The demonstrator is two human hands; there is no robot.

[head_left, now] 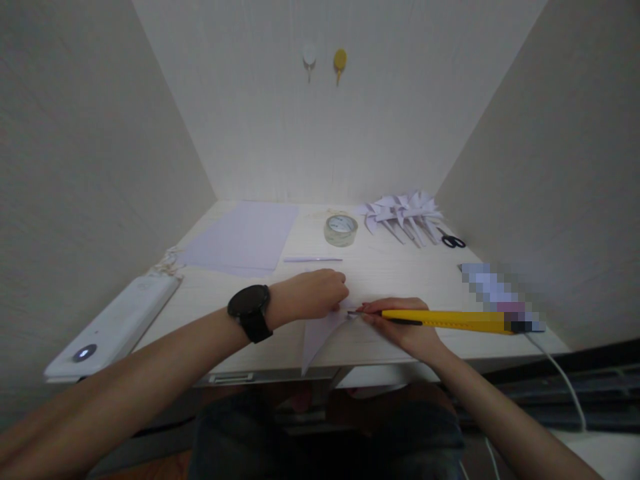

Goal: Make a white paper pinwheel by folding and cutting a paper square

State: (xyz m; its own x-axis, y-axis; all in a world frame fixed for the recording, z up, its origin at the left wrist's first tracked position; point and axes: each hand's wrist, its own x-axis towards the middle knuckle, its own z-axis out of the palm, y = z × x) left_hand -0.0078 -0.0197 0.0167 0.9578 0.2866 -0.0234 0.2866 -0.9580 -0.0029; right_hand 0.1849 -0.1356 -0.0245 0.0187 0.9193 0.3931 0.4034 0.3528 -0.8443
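My right hand (403, 323) grips a yellow utility knife (450, 320), its blade tip pointing left at a piece of white paper (320, 333). That paper lies near the desk's front edge, with one corner reaching over the edge. My left hand (320, 293), with a black watch on the wrist, is closed at the paper's upper side. Its fingertips are partly hidden, and they seem to press or pinch the paper. Just beyond the left hand lies a thin rolled paper stick (313, 259).
White paper sheets (245, 233) lie at the back left. A roll of clear tape (341, 231) stands mid-back. Several paper pinwheels (405, 217) are piled at the back right by black-handled scissors (453, 241). A white device (115, 327) sits left; a pixelated object (495, 290) lies right.
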